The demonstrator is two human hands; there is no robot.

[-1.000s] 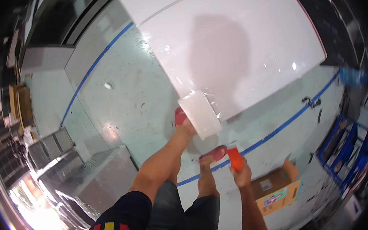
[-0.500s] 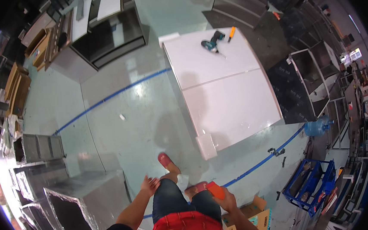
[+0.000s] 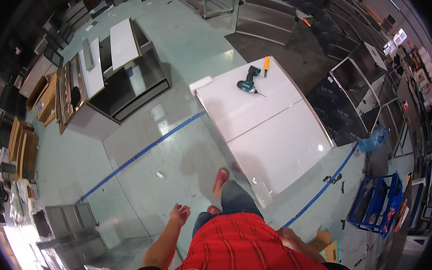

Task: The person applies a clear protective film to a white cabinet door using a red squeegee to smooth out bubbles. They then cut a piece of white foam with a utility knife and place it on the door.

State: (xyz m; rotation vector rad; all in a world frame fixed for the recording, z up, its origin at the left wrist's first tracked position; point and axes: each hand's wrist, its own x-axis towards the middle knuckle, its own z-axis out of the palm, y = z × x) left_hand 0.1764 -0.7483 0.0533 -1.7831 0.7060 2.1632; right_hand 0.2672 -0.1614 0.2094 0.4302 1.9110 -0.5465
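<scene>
My left hand (image 3: 180, 214) hangs out over the floor with nothing in it, its fingers apart. My right hand (image 3: 286, 234) is low beside my red shirt, which hides its fingers; whatever it holds does not show. Ahead of me, on the right, stands a low unit with a white top (image 3: 277, 145), split by a seam across it. Near its far edge lie a teal and black cordless drill (image 3: 247, 83) with a long bit and an orange tool (image 3: 266, 66), perhaps a cutter. Neither hand touches them.
Blue tape (image 3: 158, 141) runs along the floor. A dark cabinet (image 3: 141, 85) with white panels stands far left, wrapped metal boxes (image 3: 70, 222) near left. To the right are a water jug (image 3: 374, 138), a blue crate frame (image 3: 374, 204) and a cardboard box (image 3: 326, 245).
I have stepped forward and right, closer to the white-topped unit. My right hand has drawn back beside my shirt, and the orange object it held is now out of sight.
</scene>
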